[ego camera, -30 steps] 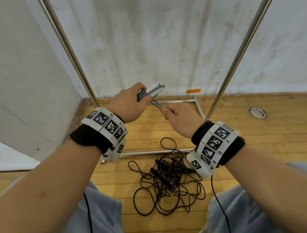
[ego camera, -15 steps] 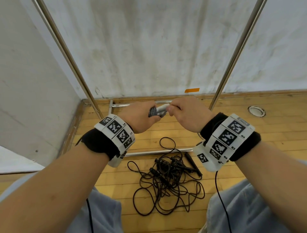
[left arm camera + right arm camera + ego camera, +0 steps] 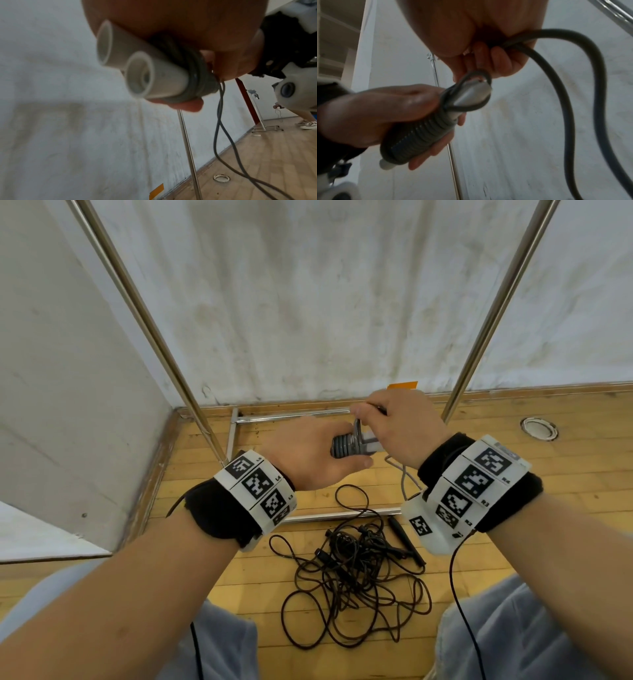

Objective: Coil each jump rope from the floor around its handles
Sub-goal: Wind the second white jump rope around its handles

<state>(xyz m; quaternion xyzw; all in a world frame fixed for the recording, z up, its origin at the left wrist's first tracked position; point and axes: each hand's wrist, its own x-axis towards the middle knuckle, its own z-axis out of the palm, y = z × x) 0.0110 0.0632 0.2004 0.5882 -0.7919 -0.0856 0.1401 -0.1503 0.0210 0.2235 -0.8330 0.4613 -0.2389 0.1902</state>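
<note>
My left hand [image 3: 308, 453] grips two white jump rope handles [image 3: 147, 70] held side by side, with grey rope coiled tightly round them [image 3: 426, 129]. My right hand [image 3: 394, 422] is just above and right of them and pinches the loose grey rope [image 3: 573, 94] near the handles' ends, where a loop lies over the tips [image 3: 471, 92]. A slack length of that rope [image 3: 221, 121] hangs down toward the floor. On the floor below my hands lies a tangled heap of black jump ropes [image 3: 352, 573] with a black handle [image 3: 406, 539] at its right.
A metal rack's slanted poles [image 3: 144, 313] and floor bars [image 3: 291, 416] stand around the spot against a white wall. A round floor fitting [image 3: 538, 429] sits at the right. Another person's feet [image 3: 307, 124] are far off in the left wrist view.
Both hands have drifted right and lower; the right hand swung from below the handles up over their ends, carrying the grey rope round them.
</note>
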